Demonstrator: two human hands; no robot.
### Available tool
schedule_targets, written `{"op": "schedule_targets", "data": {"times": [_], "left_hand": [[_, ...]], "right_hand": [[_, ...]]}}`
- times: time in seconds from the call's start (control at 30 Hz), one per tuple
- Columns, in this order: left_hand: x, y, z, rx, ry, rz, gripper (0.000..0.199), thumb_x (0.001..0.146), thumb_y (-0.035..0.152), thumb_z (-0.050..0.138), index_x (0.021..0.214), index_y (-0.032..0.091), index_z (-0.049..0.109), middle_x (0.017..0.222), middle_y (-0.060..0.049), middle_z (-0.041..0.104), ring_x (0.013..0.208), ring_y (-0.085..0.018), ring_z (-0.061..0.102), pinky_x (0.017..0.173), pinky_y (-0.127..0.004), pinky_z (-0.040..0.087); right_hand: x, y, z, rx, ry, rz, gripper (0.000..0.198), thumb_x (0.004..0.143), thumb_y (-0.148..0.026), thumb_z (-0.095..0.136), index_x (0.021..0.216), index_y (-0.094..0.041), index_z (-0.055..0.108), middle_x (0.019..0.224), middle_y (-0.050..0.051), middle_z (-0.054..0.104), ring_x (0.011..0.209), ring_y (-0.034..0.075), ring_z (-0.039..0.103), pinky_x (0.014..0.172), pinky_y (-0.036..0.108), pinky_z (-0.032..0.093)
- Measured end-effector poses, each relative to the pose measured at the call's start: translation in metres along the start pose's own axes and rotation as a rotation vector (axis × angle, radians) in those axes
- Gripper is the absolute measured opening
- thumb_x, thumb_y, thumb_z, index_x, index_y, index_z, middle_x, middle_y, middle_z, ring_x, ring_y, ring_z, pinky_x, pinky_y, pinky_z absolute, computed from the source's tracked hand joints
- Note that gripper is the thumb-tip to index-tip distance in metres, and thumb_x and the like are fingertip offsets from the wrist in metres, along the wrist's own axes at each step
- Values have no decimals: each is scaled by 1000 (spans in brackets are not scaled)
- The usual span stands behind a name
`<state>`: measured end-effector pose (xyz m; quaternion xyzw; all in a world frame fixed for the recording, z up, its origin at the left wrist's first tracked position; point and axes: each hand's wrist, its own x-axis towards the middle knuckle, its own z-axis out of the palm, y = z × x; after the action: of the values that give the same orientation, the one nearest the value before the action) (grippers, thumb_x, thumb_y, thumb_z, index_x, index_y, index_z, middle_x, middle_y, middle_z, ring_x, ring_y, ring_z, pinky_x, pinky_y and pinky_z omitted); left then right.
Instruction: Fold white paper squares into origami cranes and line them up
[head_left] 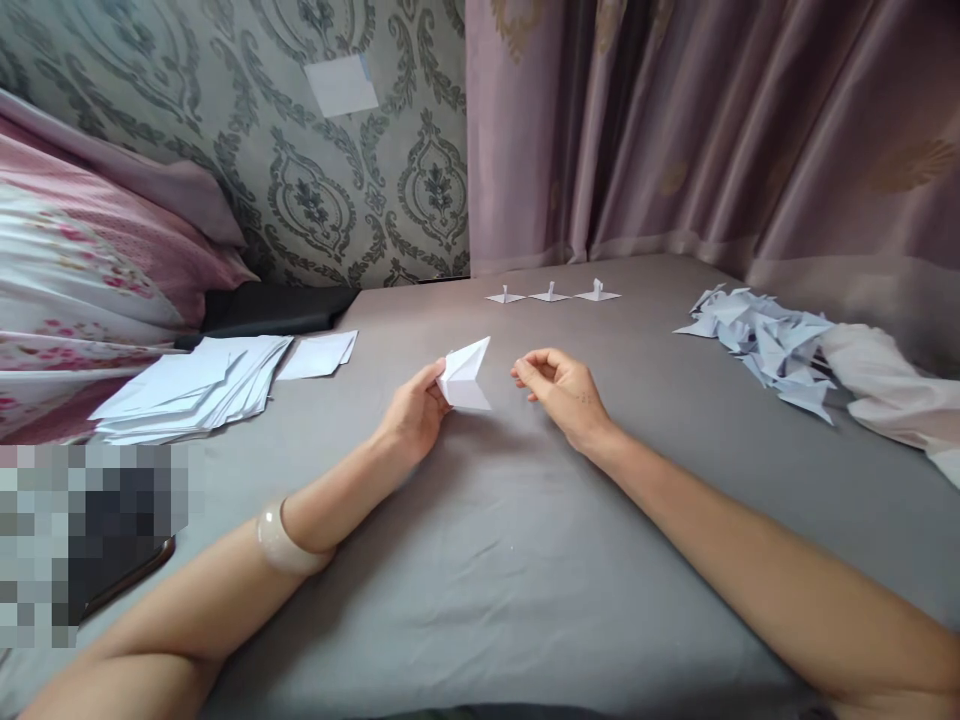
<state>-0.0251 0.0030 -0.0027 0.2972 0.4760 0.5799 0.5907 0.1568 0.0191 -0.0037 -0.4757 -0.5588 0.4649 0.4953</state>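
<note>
My left hand (416,412) is closed on a piece of folded white paper (466,378), gripping it at its left side between thumb and fingers. Two pointed corners of the paper stick out to the right, with creases running across it. A short gap to the right of the paper, my right hand (562,392) is raised with its fingers curled and the thumb against the index finger. Nothing shows between those fingertips. Farther back, three small folded paper pieces (551,292) stand in a row, each with an upright bit in its middle.
A stack of white paper sheets (195,390) lies at the left, beside a few more sheets (319,355). Folded papers (765,335) are heaped at the right near a pale cloth (885,375). A dark, partly blurred object (124,540) lies at the lower left of the grey sheet (480,600).
</note>
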Motion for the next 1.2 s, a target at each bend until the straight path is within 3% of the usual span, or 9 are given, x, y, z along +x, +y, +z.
{"op": "schedule_targets", "data": {"times": [0.2,0.3,0.53,0.67,0.77,0.9,1.0,1.1,1.2], "left_hand": [[0,-6,-2,11,9,29,21,80,36,62,83,15,66,73,-3,68,66,-15,59,65,-26,43],[-4,-11,0,78,-24,58,27,79,43,64,81,15,66,74,-4,67,67,-15,58,65,-27,43],[-10,-19,1,228,-126,157,36,80,52,64,73,17,67,71,-1,64,69,-13,54,68,-24,41],[-10,-17,0,258,-74,187,40,79,51,66,97,16,67,83,-4,68,74,-15,58,70,-25,43],[-14,-14,1,274,13,213,59,78,45,69,126,16,51,87,-4,68,78,-15,61,73,-27,44],[-18,-11,1,310,-118,269,71,81,39,67,141,19,34,94,-5,69,83,-16,63,77,-29,46],[-17,-12,-2,332,-215,291,55,81,36,67,130,18,49,92,-6,71,77,-15,63,71,-27,45],[-14,-13,-5,345,-195,297,36,79,34,68,110,15,64,85,-5,71,71,-13,60,66,-25,44],[-10,-14,-7,330,-182,292,31,77,34,70,101,14,69,88,-5,72,76,-14,62,72,-26,46]], "right_hand": [[-15,7,17,-148,-83,-299,18,77,-34,67,87,-23,57,92,2,69,88,16,65,77,30,49],[-18,9,22,-170,-85,-315,19,76,-30,68,91,-25,58,93,0,69,92,17,65,81,31,49],[-16,12,20,-155,-72,-262,10,78,-27,65,87,-24,67,84,0,71,78,16,66,78,30,50],[-12,15,15,-117,-60,-204,14,76,-29,66,88,-21,70,84,2,73,78,16,66,80,31,51],[-9,17,13,-91,-49,-152,18,75,-30,67,90,-20,70,86,4,74,80,17,67,82,32,51],[-6,19,11,-67,-29,-105,20,74,-31,68,90,-19,70,88,5,74,81,17,68,82,33,52],[-5,19,11,-49,-17,-90,21,73,-30,69,90,-18,70,89,5,74,81,17,68,82,32,52],[-5,19,11,-50,-5,-82,22,72,-31,71,90,-18,71,90,5,75,83,18,68,82,32,52],[-6,19,11,-38,9,-77,24,71,-32,72,90,-18,72,91,6,75,84,18,69,83,33,53]]}}
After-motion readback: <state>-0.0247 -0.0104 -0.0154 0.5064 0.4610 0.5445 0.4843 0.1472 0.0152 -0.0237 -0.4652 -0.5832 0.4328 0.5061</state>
